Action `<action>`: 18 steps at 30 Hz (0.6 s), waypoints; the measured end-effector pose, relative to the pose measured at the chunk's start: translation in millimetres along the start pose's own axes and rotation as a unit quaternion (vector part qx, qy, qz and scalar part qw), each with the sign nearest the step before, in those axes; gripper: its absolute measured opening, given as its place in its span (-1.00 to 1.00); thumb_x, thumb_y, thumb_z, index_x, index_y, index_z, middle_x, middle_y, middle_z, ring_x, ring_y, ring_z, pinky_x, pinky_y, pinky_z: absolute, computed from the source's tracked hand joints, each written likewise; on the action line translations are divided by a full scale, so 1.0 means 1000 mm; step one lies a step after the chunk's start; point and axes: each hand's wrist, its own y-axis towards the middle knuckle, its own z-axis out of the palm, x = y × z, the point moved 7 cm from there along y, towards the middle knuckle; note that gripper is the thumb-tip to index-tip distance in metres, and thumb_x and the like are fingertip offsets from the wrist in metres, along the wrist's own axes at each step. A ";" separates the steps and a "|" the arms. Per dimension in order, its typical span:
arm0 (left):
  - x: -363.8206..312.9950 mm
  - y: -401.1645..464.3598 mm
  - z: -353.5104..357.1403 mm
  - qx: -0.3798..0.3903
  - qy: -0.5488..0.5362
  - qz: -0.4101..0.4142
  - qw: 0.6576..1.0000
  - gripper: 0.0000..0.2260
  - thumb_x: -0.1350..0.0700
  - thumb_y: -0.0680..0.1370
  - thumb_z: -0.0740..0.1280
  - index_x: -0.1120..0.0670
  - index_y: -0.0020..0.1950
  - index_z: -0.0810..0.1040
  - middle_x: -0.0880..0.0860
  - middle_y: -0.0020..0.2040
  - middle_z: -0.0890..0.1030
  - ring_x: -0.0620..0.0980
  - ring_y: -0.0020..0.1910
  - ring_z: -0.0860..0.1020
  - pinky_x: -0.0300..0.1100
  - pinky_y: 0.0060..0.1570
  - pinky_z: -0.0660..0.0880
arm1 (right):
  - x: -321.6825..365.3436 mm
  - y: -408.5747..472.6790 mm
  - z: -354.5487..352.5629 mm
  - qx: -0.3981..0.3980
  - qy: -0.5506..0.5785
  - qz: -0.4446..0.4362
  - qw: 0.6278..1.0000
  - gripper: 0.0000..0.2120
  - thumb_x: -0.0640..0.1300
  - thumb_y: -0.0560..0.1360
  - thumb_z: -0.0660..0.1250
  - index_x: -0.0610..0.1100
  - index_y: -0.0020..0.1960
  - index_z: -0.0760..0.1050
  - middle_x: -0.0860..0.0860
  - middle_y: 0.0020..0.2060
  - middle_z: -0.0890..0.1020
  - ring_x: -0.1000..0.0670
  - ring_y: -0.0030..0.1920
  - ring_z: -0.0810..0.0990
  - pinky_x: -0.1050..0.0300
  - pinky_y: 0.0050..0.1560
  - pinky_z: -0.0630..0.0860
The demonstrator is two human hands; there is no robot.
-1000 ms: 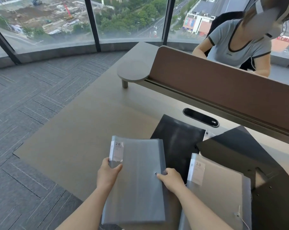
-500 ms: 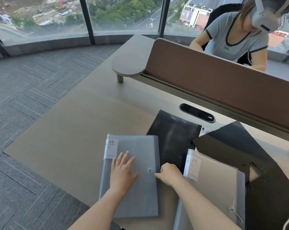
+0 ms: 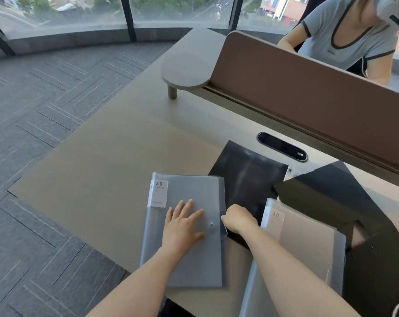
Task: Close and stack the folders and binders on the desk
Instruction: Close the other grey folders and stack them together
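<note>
Left hand (image 3: 182, 227) presses grey folder (image 3: 189, 195); right hand (image 3: 238, 219) pinches its edge.

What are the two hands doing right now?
Left hand: open, flat on the grey folder.
Right hand: closed, gripping that folder's right edge.

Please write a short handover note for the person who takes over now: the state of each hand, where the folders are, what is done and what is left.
Left hand: open, flat on the grey folder, pressing it to the desk.
Right hand: curled at that folder's right edge beside the snap button; a grip cannot be confirmed.
Second translucent folder: to the right, under the right forearm.
Black folder behind; black binder far right, apparently open.
Done: grey folder lies closed.
Left: close the rest, stack all.
</note>
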 end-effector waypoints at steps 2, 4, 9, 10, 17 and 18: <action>0.000 0.000 0.000 0.001 -0.001 0.000 1.000 -0.39 -0.23 0.49 0.34 -0.24 0.51 0.23 -0.06 0.63 0.02 0.04 0.60 -0.05 0.04 0.54 -0.10 | 0.006 0.003 0.000 -0.019 0.008 0.002 1.000 -0.85 -0.12 0.52 0.21 -0.14 -0.06 0.53 -0.03 -0.16 0.59 -0.11 -0.17 0.54 0.11 -0.20 0.43; 0.001 0.000 0.000 0.004 -0.001 -0.002 1.000 -0.39 -0.23 0.49 0.33 -0.25 0.52 0.22 -0.06 0.63 0.01 0.04 0.60 -0.05 0.04 0.54 -0.09 | 0.013 0.006 0.003 -0.029 0.021 0.000 0.999 -0.82 -0.09 0.54 0.21 -0.14 0.01 0.54 -0.05 -0.09 0.61 -0.12 -0.13 0.56 0.10 -0.17 0.45; 0.002 -0.001 0.000 0.010 -0.007 -0.001 1.000 -0.40 -0.23 0.51 0.32 -0.24 0.52 0.21 -0.06 0.63 0.01 0.03 0.61 -0.06 0.05 0.54 -0.11 | 0.038 0.006 0.012 -0.066 0.001 -0.047 0.997 -0.78 -0.05 0.59 0.22 -0.17 0.07 0.54 -0.09 -0.02 0.63 -0.13 -0.11 0.57 0.09 -0.18 0.47; 0.002 -0.001 0.000 0.011 -0.009 -0.001 1.000 -0.40 -0.22 0.51 0.32 -0.25 0.52 0.21 -0.06 0.63 0.01 0.03 0.61 -0.06 0.05 0.55 -0.11 | 0.045 0.004 0.016 -0.066 -0.009 -0.069 0.995 -0.78 -0.05 0.60 0.22 -0.16 0.07 0.56 -0.09 -0.02 0.64 -0.13 -0.10 0.58 0.09 -0.18 0.47; 0.006 -0.002 0.002 -0.002 -0.027 -0.001 1.000 -0.48 -0.22 0.55 0.25 -0.27 0.50 0.25 -0.07 0.63 0.04 0.02 0.61 -0.04 0.03 0.54 -0.10 | 0.056 -0.017 0.039 -0.034 -0.069 -0.172 0.982 -0.74 -0.12 0.58 0.16 -0.11 0.13 0.58 -0.10 0.03 0.65 -0.16 0.02 0.61 0.11 -0.16 0.40; 0.007 -0.001 0.003 -0.003 -0.027 -0.002 1.000 -0.48 -0.23 0.55 0.24 -0.27 0.50 0.25 -0.07 0.63 0.04 0.02 0.61 -0.04 0.02 0.54 -0.10 | 0.054 -0.021 0.041 -0.034 -0.073 -0.177 0.981 -0.77 -0.12 0.57 0.16 -0.11 0.09 0.57 -0.10 0.02 0.65 -0.16 -0.01 0.60 0.11 -0.17 0.39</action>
